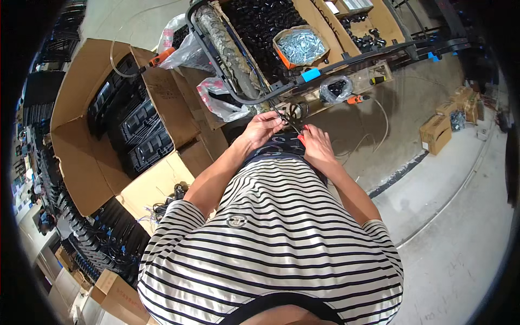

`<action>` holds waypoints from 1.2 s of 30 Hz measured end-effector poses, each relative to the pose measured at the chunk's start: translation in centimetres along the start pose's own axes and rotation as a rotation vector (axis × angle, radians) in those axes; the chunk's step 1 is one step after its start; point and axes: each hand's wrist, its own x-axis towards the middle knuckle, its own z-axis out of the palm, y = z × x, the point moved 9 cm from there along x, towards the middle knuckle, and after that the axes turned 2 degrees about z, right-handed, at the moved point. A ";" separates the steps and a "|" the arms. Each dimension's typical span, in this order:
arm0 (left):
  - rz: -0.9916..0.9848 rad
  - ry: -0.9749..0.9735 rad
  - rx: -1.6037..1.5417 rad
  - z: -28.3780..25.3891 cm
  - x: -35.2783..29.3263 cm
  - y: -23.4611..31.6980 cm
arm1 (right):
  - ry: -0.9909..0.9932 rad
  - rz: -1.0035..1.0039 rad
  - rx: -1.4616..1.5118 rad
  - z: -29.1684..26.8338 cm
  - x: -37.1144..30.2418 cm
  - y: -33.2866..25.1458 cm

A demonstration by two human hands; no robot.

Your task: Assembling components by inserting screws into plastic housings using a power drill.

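Note:
In front of my waist, my left hand (pixel 261 129) has its fingertips pinched on a thin black piece, perhaps a cable; its exact kind is too small to tell. To the right, my right hand (pixel 318 145) is wrapped round a red-handled hand tool (pixel 301 138). The tool's narrow dark end points toward my left fingertips; whether it is pliers or scissors I cannot tell. Just beyond both hands runs a curved black tube frame (pixel 216 60) with blue tape (pixel 310 75) on its front bar. Dark looped parts (pixel 295 112) lie at the bench edge.
Past the frame, a carton holds many black plastic parts (pixel 254 24) and a small box of silver screws (pixel 301 47). A large open carton (pixel 70 135) with black moulded parts stands at left. Orange-ended tools (pixel 161 57) flank the frame. Cardboard boxes (pixel 436 134) sit on the right floor.

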 end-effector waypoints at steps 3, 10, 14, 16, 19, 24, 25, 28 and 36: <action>-0.012 0.038 -0.105 0.4 -0.5 -0.2 | 0.072 -0.069 -0.133 -1.5 -0.3 -0.9; -0.038 0.128 -0.199 -0.3 -0.3 -0.5 | 0.084 -0.123 -0.227 -1.8 0.3 -1.4; -0.015 0.151 -0.167 -1.0 -0.2 -0.7 | 0.118 -0.168 -0.282 -2.0 0.7 -1.5; -0.007 0.164 -0.158 -1.3 -0.1 -0.8 | 0.133 -0.178 -0.298 -2.1 1.1 -1.4; 0.008 0.149 -0.149 -1.2 0.0 -1.0 | 0.073 -0.139 -0.377 -1.4 1.3 -0.7; 0.041 0.101 -0.196 0.2 -0.5 0.2 | 0.064 -0.135 -0.272 -3.9 0.7 -1.7; 0.036 0.107 -0.172 0.5 -0.6 0.4 | 0.032 -0.092 -0.166 -4.5 0.4 -1.3; 0.024 0.125 -0.120 0.5 -1.0 0.9 | -0.034 -0.006 0.053 -4.6 0.0 -0.8; -0.096 0.183 0.627 -1.9 -0.9 6.1 | -0.062 0.129 -0.042 -1.9 0.5 0.4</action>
